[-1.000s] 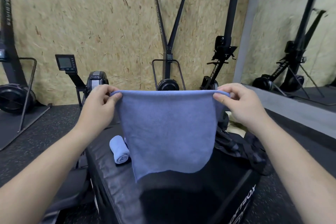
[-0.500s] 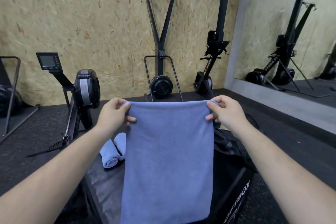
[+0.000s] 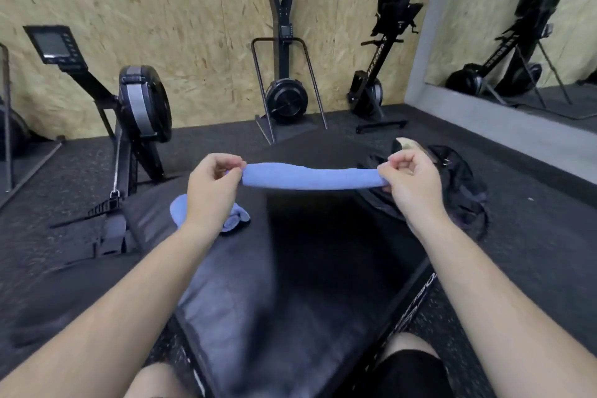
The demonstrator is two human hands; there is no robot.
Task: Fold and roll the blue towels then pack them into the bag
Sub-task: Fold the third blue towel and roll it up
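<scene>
Blue towel [image 3: 310,176] stretches in a narrow band above the middle of the black padded box [image 3: 323,268]. The left hand [image 3: 213,184] pinches one end and the right hand [image 3: 410,181] the other. A rolled towel [image 3: 237,220] lies near the box's left edge, partly behind the left wrist. The dark bag [image 3: 458,178] sits at its far right corner.

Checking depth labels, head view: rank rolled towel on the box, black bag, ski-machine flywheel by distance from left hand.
1. rolled towel, just beneath the left hand.
2. black bag, right end of the box.
3. ski-machine flywheel, far back, centre.
</scene>
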